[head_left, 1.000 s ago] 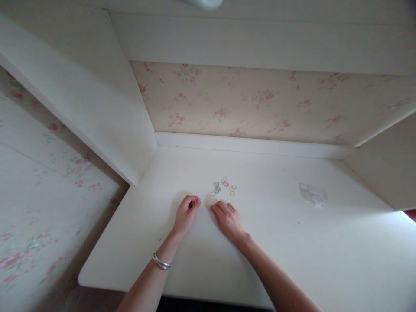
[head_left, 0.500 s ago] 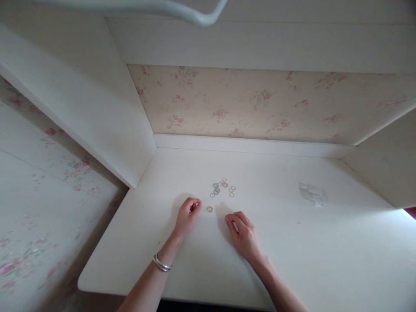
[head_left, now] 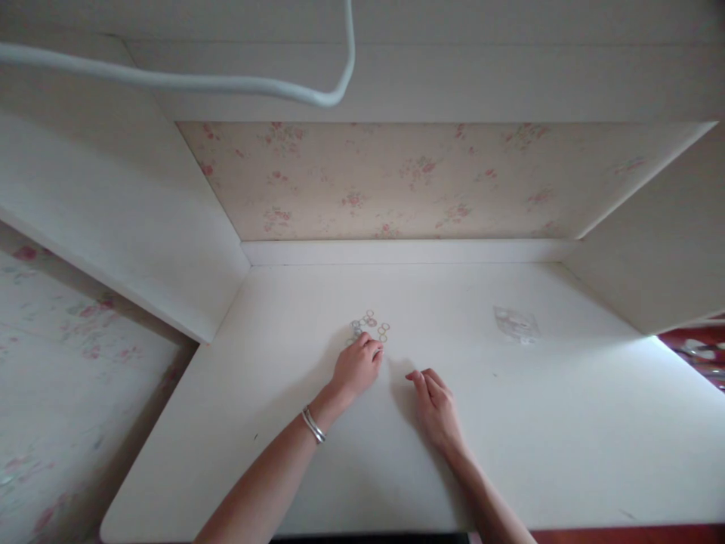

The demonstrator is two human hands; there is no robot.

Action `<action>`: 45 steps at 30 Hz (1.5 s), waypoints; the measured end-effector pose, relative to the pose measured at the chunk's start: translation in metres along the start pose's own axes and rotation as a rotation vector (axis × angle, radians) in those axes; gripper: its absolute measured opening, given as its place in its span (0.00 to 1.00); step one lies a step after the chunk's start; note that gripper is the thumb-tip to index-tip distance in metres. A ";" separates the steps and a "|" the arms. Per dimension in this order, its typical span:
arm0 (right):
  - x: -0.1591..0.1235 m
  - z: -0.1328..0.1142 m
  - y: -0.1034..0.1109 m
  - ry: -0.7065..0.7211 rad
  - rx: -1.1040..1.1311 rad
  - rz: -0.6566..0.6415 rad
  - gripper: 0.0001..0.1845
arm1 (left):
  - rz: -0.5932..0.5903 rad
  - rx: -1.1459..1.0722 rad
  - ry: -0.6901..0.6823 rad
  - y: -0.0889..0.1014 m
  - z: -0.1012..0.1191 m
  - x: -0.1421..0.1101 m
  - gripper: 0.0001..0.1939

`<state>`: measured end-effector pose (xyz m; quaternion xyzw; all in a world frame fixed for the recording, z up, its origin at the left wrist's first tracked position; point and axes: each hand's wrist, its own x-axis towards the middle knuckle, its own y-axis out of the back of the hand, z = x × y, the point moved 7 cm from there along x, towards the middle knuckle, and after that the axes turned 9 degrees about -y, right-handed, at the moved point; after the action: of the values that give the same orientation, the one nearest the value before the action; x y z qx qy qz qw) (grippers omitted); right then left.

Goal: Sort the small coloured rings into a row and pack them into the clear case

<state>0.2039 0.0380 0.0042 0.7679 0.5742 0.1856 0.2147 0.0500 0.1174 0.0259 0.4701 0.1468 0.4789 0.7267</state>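
Small thin rings lie loosely grouped on the white desktop: gold-coloured rings [head_left: 384, 329], pinkish rings [head_left: 371, 321] and silver-grey rings [head_left: 356, 327]. My left hand [head_left: 358, 368], with silver bangles [head_left: 313, 425] at its wrist, is over the near edge of this group. Its fingers are curled and pinched close by the gold-coloured rings. Whatever they may hold is hidden, and the hand covers part of the desk. To the right and nearer me, my right hand [head_left: 436, 408] rests with thumb and fingers closed together. I cannot make out anything between them.
A clear plastic bag [head_left: 516, 325] lies on the right part of the white desk [head_left: 566, 438]. Side panels and a floral-papered back wall [head_left: 408, 181] enclose the desk. A white bent tube [head_left: 226, 85] crosses the upper left. Red cloth [head_left: 696, 347] shows at the far right.
My left hand has moved right and forward to the loose rings, covering the spot of the small gold ring stack. My right hand has closed its fingers further. The view has turned right.
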 end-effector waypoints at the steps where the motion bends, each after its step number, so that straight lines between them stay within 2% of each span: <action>1: 0.001 0.001 0.000 0.000 0.014 -0.015 0.24 | -0.014 0.031 0.004 -0.004 -0.001 0.005 0.11; 7: 0.002 0.001 0.004 0.015 0.031 -0.038 0.24 | -0.031 0.082 0.034 -0.017 -0.006 0.022 0.12; 13: 0.004 0.003 0.002 -0.005 0.024 -0.033 0.21 | -0.090 0.125 0.003 -0.022 -0.003 0.020 0.16; 16: 0.004 0.003 0.003 -0.004 0.025 -0.015 0.20 | -0.111 0.137 -0.003 -0.019 0.001 0.011 0.15; 20: 0.004 0.004 0.002 -0.007 0.022 -0.015 0.19 | -0.022 0.087 0.012 -0.002 0.000 -0.011 0.11; 24: 0.004 0.004 0.000 -0.011 -0.002 -0.024 0.19 | 0.065 0.037 0.071 0.019 -0.015 -0.041 0.11; 27: 0.004 0.003 -0.001 -0.015 -0.023 -0.023 0.20 | 0.090 0.021 0.096 0.027 -0.028 -0.060 0.11; 32: 0.005 0.002 -0.004 -0.018 -0.068 -0.038 0.22 | 0.119 0.042 0.076 0.028 -0.038 -0.073 0.10; 41: 0.004 0.000 -0.004 -0.018 -0.104 -0.032 0.23 | 0.052 0.190 0.005 0.019 -0.033 -0.077 0.09; 45: 0.004 0.001 -0.006 -0.042 -0.132 -0.042 0.21 | 0.100 0.105 0.023 0.022 -0.034 -0.080 0.09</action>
<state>0.2011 0.0433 0.0001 0.7437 0.5721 0.2024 0.2806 -0.0246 0.0713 0.0079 0.5089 0.1562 0.5117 0.6744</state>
